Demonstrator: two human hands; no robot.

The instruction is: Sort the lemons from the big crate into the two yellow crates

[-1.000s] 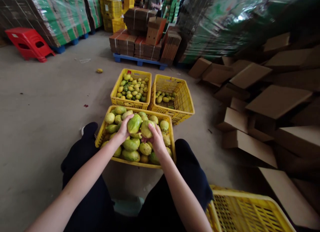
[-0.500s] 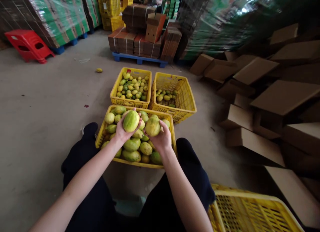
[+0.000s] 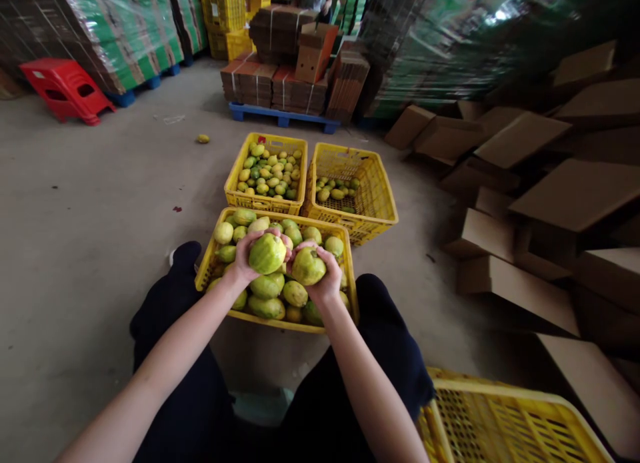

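My left hand (image 3: 245, 258) is wrapped round a green-yellow papaya (image 3: 267, 254). A second, rounder papaya (image 3: 309, 266) sits in my right hand (image 3: 327, 280), its fingers curled about the far side. Both fruits are held close together above a yellow plastic crate (image 3: 280, 325) between my knees. Several more papayas (image 3: 267, 286) fill that crate, some hidden under my hands.
Beyond stand two yellow crates: the left crate (image 3: 231, 195) holds many small papayas, the right crate (image 3: 380, 183) a few. One fruit (image 3: 202, 138) lies on the floor. Cardboard boxes (image 3: 555, 193) pile up at right; another yellow crate (image 3: 525, 423) is beside my right leg. A red stool (image 3: 67, 90) stands left.
Both papayas have turned in my hands, the right one now showing its end upward. My hands have come slightly nearer each other and lower. The view has shifted a little.
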